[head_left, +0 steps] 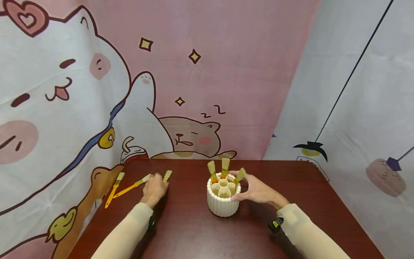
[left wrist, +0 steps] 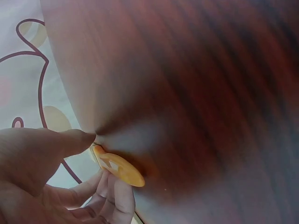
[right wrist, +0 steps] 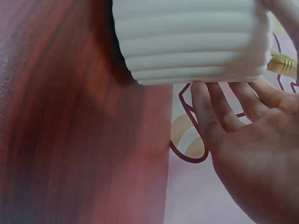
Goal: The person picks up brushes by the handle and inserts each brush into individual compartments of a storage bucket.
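Observation:
My left hand point(head_left: 154, 190) is low over the left part of the table, pinching a paintbrush point(head_left: 167, 176) whose pale bristles point away from me. In the left wrist view its yellow handle point(left wrist: 122, 169) shows between thumb and fingers. With thumb near the rim and fingers along the far side, my right hand point(head_left: 258, 190) holds a white ribbed brush holder point(head_left: 223, 207). Three paintbrushes stand bristles up in its compartments: a left one point(head_left: 211, 168), a middle one point(head_left: 225, 165) and a right one point(head_left: 240, 175), which leans toward the right hand.
Two more yellow-handled paintbrushes lie left of my left hand, one near the table's left edge point(head_left: 114, 190) and one slanted beside it point(head_left: 132, 186). The dark red-brown table point(head_left: 191, 230) ends at a cartoon-printed cloth point(head_left: 245, 90) behind and at both sides.

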`<state>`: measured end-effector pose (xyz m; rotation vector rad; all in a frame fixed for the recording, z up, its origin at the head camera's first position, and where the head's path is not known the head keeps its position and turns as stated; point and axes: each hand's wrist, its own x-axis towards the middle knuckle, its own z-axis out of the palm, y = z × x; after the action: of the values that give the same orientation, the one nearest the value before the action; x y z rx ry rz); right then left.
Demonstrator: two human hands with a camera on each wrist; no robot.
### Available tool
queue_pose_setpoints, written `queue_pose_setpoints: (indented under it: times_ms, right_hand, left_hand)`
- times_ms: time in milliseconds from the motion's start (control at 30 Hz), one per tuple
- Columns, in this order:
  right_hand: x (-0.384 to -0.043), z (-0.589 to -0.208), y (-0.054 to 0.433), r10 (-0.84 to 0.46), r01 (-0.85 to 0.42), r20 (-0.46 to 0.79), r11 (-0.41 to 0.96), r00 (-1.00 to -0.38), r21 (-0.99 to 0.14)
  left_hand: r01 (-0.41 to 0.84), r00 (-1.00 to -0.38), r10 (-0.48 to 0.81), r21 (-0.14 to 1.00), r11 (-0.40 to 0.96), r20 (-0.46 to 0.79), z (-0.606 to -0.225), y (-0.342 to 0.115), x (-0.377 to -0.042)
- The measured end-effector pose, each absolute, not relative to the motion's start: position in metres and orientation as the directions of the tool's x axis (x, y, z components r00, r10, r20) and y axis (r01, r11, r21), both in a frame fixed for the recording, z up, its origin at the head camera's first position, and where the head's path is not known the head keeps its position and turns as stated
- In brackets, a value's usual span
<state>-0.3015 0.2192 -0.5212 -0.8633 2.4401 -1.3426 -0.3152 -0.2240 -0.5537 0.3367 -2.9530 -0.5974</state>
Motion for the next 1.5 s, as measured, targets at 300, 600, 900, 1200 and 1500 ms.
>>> queue_pose_setpoints:
  times_ms: [300, 600, 900, 1200, 1500]
  right_hand:
    - [-0.294, -0.527, 0.211, -0.544, -0.367, 0.087, 0.43, -0.835, -0.825]
    - [-0.288, -0.528, 0.205, -0.488, -0.337, 0.091, 0.446, -0.868, -0.829]
    - [-0.285, -0.527, 0.204, -0.464, -0.321, 0.102, 0.422, -0.88, -0.848]
    - [-0.275, -0.519, 0.201, -0.405, -0.292, 0.094, 0.461, -0.909, -0.838]
    - [-0.267, -0.518, 0.197, -0.357, -0.295, 0.114, 0.509, -0.927, -0.809]
  left_hand:
    - [-0.186, -0.972, -0.225, 0.364, 0.913, 0.067, -0.559, -0.226, -0.314]
    - [-0.191, -0.969, -0.236, 0.393, 0.899, 0.069, -0.557, -0.227, -0.313]
    - [-0.14, -0.967, -0.22, 0.447, 0.884, 0.131, -0.553, -0.223, -0.312]
    - [-0.067, -0.957, -0.206, 0.532, 0.844, 0.206, -0.543, -0.211, -0.305]
    - [0.025, -0.939, -0.195, 0.621, 0.784, 0.283, -0.524, -0.189, -0.295]
